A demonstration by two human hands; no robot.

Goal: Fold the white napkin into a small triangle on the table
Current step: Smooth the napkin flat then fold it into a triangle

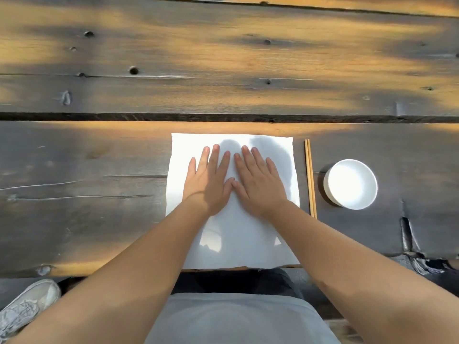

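The white napkin (236, 239) lies spread flat as a square on the dark wooden table (99, 194), its near edge at the table's front edge. Both hands rest palm-down on its middle, side by side with thumbs touching. My left hand (210, 180) has its fingers spread flat and holds nothing. My right hand (258, 180) lies flat the same way. The arms cover part of the napkin's near half.
A pair of wooden chopsticks (310, 180) lies just right of the napkin, pointing away from me. A white bowl (351, 184) stands further right. A gap between planks (223, 117) runs across behind the napkin. A grey shoe (27, 306) shows below the table at left.
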